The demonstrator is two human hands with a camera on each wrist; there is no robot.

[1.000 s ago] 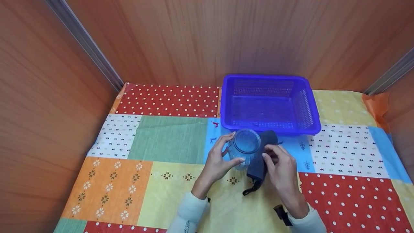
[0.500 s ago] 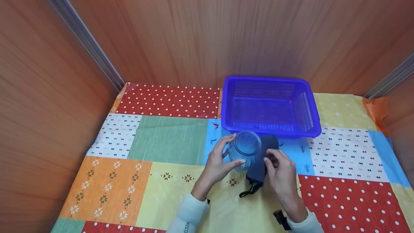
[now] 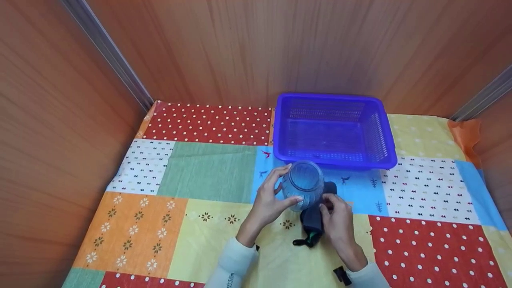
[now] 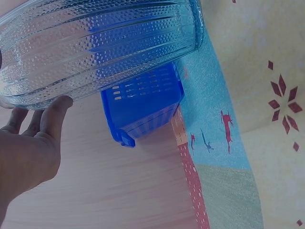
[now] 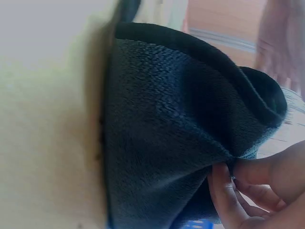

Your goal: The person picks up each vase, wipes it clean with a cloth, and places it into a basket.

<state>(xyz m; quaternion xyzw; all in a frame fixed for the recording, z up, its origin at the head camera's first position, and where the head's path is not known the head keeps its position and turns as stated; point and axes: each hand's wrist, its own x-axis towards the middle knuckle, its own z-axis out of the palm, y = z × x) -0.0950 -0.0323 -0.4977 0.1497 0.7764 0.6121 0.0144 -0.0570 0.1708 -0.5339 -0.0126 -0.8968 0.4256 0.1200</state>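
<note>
My left hand [image 3: 266, 204] grips a clear ribbed glass jar [image 3: 306, 182], its round rim facing up in the head view. The left wrist view shows the jar's dimpled side [image 4: 95, 47] with fingers [image 4: 55, 119] against it. Close at the jar's right, my right hand [image 3: 339, 224] pinches a dark grey fleecy cloth [image 3: 311, 220] with black edging and a black loop at its near end. In the right wrist view, thumb and fingertips gather the cloth [image 5: 152, 105] into a fold. Part of the cloth is hidden behind the jar.
A purple plastic basket [image 3: 336, 163] with perforated sides stands just beyond the jar, near the back wood-grain panel [image 3: 256, 52]. A patchwork-print tablecloth [image 3: 212, 172] covers the table. Wood-grain panels also rise at the left and right.
My right hand has drawn the cloth down and slightly left, so its far end sits lower beside the jar. My left hand and the jar stay almost where they were.
</note>
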